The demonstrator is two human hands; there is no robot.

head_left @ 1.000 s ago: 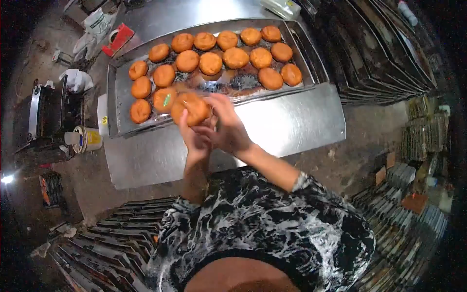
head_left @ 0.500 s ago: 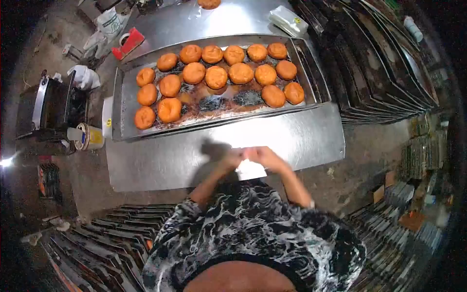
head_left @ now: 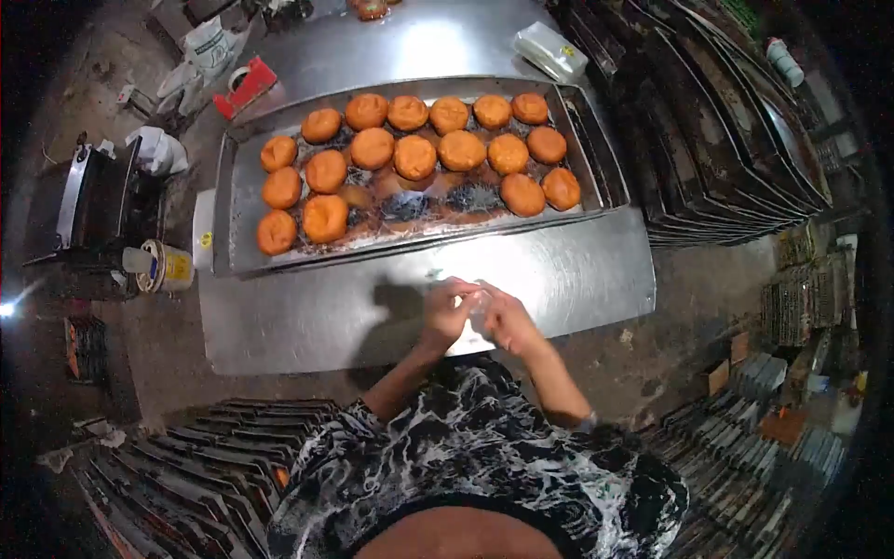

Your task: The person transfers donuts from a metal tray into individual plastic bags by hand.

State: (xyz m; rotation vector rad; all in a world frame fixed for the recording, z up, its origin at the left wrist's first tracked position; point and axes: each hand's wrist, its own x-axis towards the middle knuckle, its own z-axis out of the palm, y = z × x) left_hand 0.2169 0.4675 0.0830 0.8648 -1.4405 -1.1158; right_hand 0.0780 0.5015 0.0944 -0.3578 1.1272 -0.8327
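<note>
My left hand [head_left: 445,315] and my right hand [head_left: 507,319] meet over the front part of the metal table [head_left: 307,321], fingertips pinched close together. Between them shows a piece of thin clear plastic [head_left: 480,306], seemingly a small bag, hard to make out against the glare. Beyond my hands lies a large metal tray [head_left: 372,253] holding several round, browned buns [head_left: 414,156]. Its front middle part has no buns and shows a dark, greasy bottom.
A stack of clear plastic bags [head_left: 551,51] lies behind the tray, and a red tape dispenser [head_left: 246,88] stands back left. A bucket [head_left: 169,266] is left of the table. Racks of dark trays [head_left: 717,121] rise on the right; more trays [head_left: 205,456] are stacked near my left side.
Both hands have drawn slightly lower and reshaped around the plastic, the left fingers now more upright. The view has shifted a little; the buns keep their places in the tray.
</note>
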